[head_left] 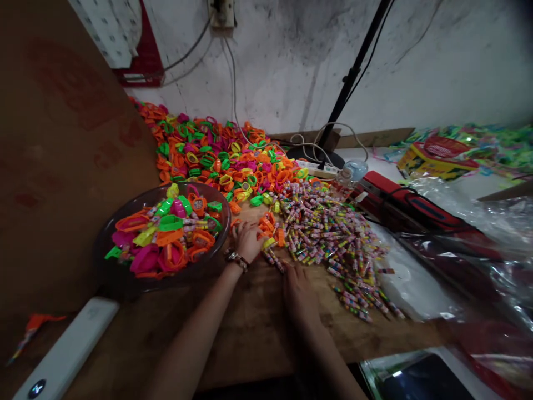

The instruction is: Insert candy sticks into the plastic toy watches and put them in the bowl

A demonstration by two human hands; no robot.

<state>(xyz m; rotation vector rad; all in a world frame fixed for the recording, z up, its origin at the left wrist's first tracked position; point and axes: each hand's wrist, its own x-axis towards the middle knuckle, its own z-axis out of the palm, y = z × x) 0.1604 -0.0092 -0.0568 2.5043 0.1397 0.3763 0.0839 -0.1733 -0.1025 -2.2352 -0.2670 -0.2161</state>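
Observation:
My left hand (249, 241), with a beaded bracelet at the wrist, reaches to a small cluster of orange plastic toy watches (267, 223). Its fingers are apart, and no held thing shows in them. My right hand (300, 291) rests low on the wooden table, fingers stretched forward. Its fingertips are beside a few wrapped candy rolls (273, 259); whether they touch is unclear. To the right spreads a heap of candy rolls (322, 222) in clear wrappers. On the left, a dark round basin (225, 214) holds orange, pink, green and yellow toy watches, some with candy rolls attached.
A large pile of toy watches (208, 150) lies against the wall. A cardboard box (75, 166) stands left. Behind the candy are a power strip (318, 169) and a black stand (350, 78). A red device (416, 205) and clear plastic bags (503, 250) lie right.

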